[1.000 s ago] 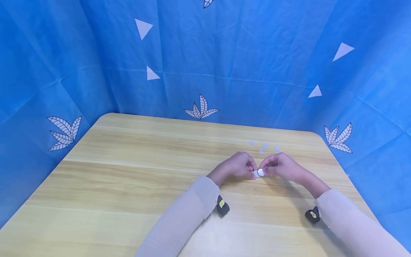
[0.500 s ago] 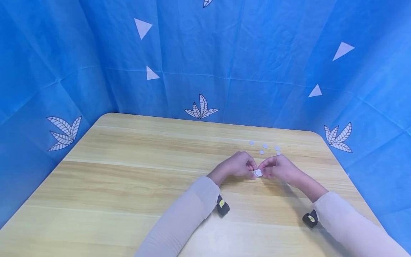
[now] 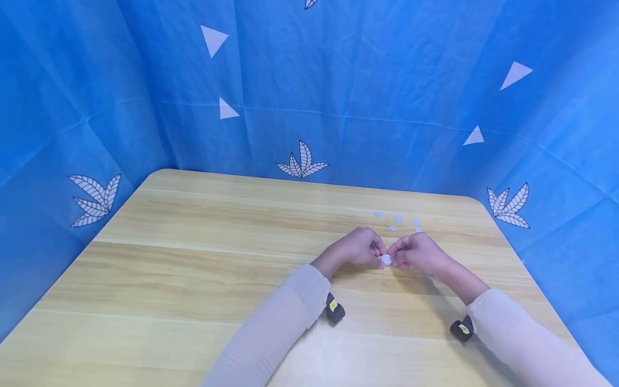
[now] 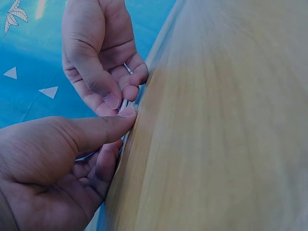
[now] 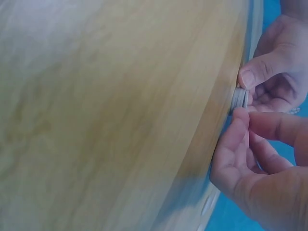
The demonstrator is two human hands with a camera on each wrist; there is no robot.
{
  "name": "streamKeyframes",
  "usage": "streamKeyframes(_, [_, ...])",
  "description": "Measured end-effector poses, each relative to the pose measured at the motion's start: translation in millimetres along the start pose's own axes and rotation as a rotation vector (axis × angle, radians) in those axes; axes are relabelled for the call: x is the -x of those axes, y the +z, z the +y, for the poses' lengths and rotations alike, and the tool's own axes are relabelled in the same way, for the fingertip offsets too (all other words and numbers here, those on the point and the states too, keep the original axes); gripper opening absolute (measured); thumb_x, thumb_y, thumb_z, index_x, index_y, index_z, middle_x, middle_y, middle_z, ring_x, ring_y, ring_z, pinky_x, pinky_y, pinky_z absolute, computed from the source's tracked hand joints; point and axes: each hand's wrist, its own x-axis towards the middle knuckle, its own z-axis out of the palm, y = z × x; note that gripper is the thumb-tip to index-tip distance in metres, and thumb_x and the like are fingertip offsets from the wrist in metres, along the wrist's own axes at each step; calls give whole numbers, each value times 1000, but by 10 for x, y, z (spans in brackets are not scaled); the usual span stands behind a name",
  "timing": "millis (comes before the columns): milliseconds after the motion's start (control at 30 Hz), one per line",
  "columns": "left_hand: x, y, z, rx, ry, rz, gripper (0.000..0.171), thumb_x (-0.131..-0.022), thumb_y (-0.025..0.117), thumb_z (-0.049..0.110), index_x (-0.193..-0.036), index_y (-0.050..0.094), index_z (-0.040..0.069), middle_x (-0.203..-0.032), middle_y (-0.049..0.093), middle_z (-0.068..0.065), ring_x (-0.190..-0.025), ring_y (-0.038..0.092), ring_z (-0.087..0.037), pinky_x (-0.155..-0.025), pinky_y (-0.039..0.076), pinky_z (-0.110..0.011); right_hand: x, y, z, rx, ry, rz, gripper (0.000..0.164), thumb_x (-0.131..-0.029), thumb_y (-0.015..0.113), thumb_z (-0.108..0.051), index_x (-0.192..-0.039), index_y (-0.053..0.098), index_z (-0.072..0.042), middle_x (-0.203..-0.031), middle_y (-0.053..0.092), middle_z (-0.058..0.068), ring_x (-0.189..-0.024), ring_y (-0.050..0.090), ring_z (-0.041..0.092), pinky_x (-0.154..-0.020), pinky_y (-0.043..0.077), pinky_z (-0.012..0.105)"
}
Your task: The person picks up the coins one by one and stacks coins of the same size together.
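A small stack of pale, coin-like discs (image 5: 238, 100) stands on the table between both hands, seen edge-on in the right wrist view. My left hand (image 3: 359, 247) grips the stack's side with thumb and fingertips. From the other side, my right hand (image 3: 422, 255) pinches a white disc (image 3: 386, 259) that lies over the top of the stack, with a thin gap showing at one edge. Fingertips of the two hands nearly meet there. In the left wrist view, the thumbs and fingers hide most of the stack.
Several more white discs (image 3: 398, 219) lie flat and spread out on the wooden table (image 3: 193, 269), just beyond the hands. A blue curtain (image 3: 290, 70) with white leaf and triangle prints hangs along the table's back and sides.
My right hand has moved slightly left, bringing its disc from beside the left hand's stack to over it. A disc behind the right hand has come into view. The left hand stays put.
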Motion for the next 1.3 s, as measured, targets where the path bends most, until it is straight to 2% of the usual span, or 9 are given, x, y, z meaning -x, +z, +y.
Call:
streamKeyframes(233, [-3, 7, -5, 10, 2, -1, 20, -83, 87, 15, -99, 76, 9, -84, 67, 7, -81, 60, -6, -75, 49, -16, -2, -8, 31, -57, 7, -7, 23, -93, 67, 3, -114, 67, 13, -100, 74, 17, -89, 70, 19, -78, 61, 32])
streamKeyframes(433, [1, 5, -10, 6, 2, -1, 17, -84, 87, 15, -97, 77, 11, -85, 68, 8, -82, 61, -6, -76, 50, -16, 2, -29, 58, -34, -1, -20, 22, -92, 68, 4, -113, 68, 12, -100, 74, 16, -92, 71, 21, -82, 61, 34])
streamKeyframes(667, [6, 0, 7, 21, 0, -3, 17, -83, 87, 15, -96, 77, 12, -84, 68, 8, -82, 60, -7, -76, 50, -16, 12, -37, 77, -11, -4, -31, 22, -90, 70, 3, -111, 70, 9, -98, 75, 11, -90, 70, 20, -81, 59, 32])
streamKeyframes(1300, [5, 4, 10, 12, 0, 2, 18, -82, 88, 15, -96, 77, 11, -83, 68, 7, -81, 60, -7, -75, 49, -17, 10, -17, 104, -19, -17, -25, 25, -90, 72, 2, -113, 69, 11, -100, 75, 14, -89, 70, 19, -78, 60, 31])
